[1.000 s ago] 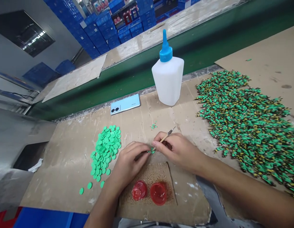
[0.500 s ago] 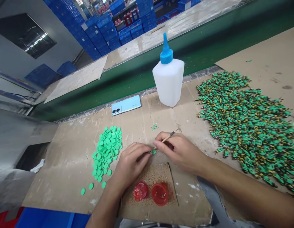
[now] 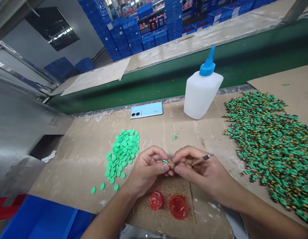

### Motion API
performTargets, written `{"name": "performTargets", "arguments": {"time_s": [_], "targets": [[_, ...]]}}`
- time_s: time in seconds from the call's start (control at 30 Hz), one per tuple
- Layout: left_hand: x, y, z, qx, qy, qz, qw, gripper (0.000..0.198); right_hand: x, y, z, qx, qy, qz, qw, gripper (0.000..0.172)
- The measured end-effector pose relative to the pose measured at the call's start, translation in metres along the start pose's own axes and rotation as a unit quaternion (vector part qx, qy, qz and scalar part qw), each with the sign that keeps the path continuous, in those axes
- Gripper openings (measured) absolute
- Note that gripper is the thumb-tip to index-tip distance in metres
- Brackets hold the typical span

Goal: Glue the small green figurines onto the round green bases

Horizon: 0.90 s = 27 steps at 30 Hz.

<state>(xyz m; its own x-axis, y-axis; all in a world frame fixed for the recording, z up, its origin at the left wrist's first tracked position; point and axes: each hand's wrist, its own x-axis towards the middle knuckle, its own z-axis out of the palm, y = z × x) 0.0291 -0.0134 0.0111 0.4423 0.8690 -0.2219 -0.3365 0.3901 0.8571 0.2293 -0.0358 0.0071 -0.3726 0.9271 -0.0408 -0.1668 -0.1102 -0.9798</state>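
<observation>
1. Green piece, small and with a yellow end, is held up between the hands, just beyond two red cups, one on the left and one on the right.
2. To handle it well, a light pinch by the edges seems best, with both wrists steady and the stick angled away so that it does not knock the piece.
3. The left hand has its thumb and forefinger clamped on the piece, almost no gap beyond its thickness.
4. The right hand has its fingers curled together around the stick; its fingertips meet close beside the piece's yellow end, though I cannot tell whether they touch it.
5. Farther out, green discs lie left, a large heap of green-and-yellow pieces right.
6. Farthest on the table stand a white bottle and, lying flat, a phone.
</observation>
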Motion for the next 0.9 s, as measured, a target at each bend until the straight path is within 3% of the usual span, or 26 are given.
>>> {"name": "performTargets", "arguments": {"time_s": [0.2, 0.37, 0.5, 0.63, 0.9], "targets": [[-0.001, -0.002, 0.002, -0.025, -0.004, -0.034, 0.999, 0.034, -0.003, -0.001, 0.008, -0.022, 0.024, 0.007, 0.999, 0.019], [-0.003, -0.003, 0.003, -0.023, -0.017, -0.014, 0.999, 0.027, -0.002, -0.003, 0.009, -0.039, 0.035, 0.008, 0.999, 0.019], [-0.004, -0.003, 0.003, -0.031, -0.044, 0.004, 0.999, 0.017, -0.003, -0.007, 0.011, -0.032, 0.037, -0.004, 0.999, 0.008], [-0.006, -0.002, 0.002, -0.003, -0.057, 0.042, 0.997, 0.012, -0.005, -0.006, 0.007, -0.035, 0.022, -0.027, 0.999, 0.004], [-0.010, 0.000, 0.001, 0.170, -0.006, 0.168, 0.971, 0.012, -0.006, -0.005, -0.001, -0.083, -0.007, -0.067, 0.994, 0.008]]}}
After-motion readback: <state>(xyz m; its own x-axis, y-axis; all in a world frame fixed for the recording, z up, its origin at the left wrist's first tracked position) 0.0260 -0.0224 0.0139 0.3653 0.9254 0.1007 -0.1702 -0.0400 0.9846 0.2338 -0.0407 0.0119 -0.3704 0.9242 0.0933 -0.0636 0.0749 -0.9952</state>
